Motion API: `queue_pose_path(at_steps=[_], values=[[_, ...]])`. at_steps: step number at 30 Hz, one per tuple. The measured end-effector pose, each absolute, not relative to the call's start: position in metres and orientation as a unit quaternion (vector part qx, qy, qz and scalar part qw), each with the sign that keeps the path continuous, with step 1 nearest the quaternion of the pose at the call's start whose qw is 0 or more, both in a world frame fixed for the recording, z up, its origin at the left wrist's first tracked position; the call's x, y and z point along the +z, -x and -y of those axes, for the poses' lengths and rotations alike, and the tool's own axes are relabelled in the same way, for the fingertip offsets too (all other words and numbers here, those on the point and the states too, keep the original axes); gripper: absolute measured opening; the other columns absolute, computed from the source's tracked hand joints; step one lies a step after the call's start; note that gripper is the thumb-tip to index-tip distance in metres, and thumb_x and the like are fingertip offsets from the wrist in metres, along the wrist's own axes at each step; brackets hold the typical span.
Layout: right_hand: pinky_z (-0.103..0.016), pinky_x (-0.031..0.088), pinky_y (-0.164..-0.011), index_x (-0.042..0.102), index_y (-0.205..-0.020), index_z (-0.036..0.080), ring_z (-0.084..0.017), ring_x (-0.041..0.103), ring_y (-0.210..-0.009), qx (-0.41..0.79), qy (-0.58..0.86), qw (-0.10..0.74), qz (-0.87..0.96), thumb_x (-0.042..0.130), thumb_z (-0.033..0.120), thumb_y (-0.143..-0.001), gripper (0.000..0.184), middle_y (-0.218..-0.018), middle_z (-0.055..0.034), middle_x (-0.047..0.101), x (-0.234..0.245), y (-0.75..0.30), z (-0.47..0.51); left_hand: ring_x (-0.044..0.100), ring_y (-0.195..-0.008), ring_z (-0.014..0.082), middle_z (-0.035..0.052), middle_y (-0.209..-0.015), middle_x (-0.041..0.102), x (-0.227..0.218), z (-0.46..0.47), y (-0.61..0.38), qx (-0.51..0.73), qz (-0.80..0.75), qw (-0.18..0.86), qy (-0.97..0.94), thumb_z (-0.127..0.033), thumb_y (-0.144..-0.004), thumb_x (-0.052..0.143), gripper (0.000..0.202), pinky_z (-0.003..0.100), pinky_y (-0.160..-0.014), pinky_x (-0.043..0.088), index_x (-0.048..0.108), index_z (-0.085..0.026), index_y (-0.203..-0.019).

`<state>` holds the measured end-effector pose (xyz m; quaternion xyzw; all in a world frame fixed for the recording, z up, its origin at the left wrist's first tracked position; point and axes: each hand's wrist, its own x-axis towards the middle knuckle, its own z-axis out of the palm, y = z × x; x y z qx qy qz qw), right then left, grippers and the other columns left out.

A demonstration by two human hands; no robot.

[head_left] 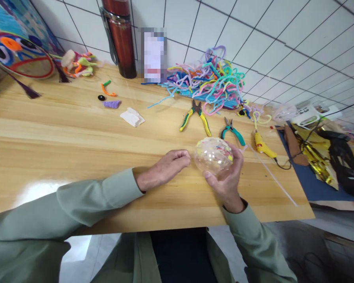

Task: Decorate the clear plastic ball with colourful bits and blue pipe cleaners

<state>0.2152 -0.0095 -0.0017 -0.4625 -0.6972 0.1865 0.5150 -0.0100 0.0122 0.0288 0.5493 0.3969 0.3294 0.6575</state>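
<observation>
A clear round ball [210, 155] with yellow, pink and blue bits showing in its upper and right parts is held above the table in my right hand [228, 179]. The thumb presses its lower edge and the fingers curve round its right side. Just left of the ball, my left hand [169, 167] has its fingers drawn together in a pinch, a small gap away from it. Whether anything sits between those fingertips is hidden. Beyond the ball lie green-handled pliers [233, 131] and yellow-and-green cutting pliers [196, 118], jaws pointing away from me.
Pipe cleaners [206, 84] pile up against the tiled wall beside a phone [153, 57] and a red-brown flask [121, 39]. A yellow glue gun [264, 145] with a cord lies at right, near a thin pale stick [275, 179]. Folded white paper [132, 117] lies left of centre.
</observation>
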Motion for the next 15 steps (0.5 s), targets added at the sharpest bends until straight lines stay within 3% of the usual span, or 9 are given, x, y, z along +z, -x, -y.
queue_pose_path(at_steps=[3,7,15], values=[[-0.064,0.05,-0.119,0.037,-0.156,0.033,-0.037,0.056,-0.145,0.241,0.458,0.526,0.675,0.082,0.056,-0.082,0.089,-0.157,-0.0132,0.046,-0.005,-0.216,0.007,0.037,-0.062,0.0113,-0.0054,-0.063,0.041,0.034,-0.012,0.013,0.333,-0.397,0.603,-0.607,-0.034,-0.089,0.049,0.026,0.026,-0.057,0.032,0.044,-0.022,-0.066],[-0.065,0.051,-0.119,0.038,-0.156,0.034,-0.037,0.056,-0.145,0.24,0.454,0.528,0.677,0.083,0.051,-0.082,0.088,-0.158,-0.0127,0.047,-0.007,-0.216,0.007,0.039,-0.063,0.0105,-0.0063,-0.067,0.046,0.04,-0.005,0.011,0.375,-0.402,0.541,-0.637,-0.04,-0.094,0.058,0.026,0.025,-0.06,0.034,0.053,-0.021,-0.077],[-0.067,0.045,-0.124,0.038,-0.156,0.031,-0.04,0.053,-0.149,0.214,0.466,0.498,0.699,0.087,0.049,-0.077,0.095,-0.157,-0.0143,0.05,-0.007,-0.22,0.009,0.039,-0.06,0.0095,-0.007,-0.065,0.046,0.04,-0.006,0.014,0.377,-0.373,0.459,-0.713,-0.027,-0.097,0.051,0.02,0.024,-0.06,0.034,0.052,-0.021,-0.078]])
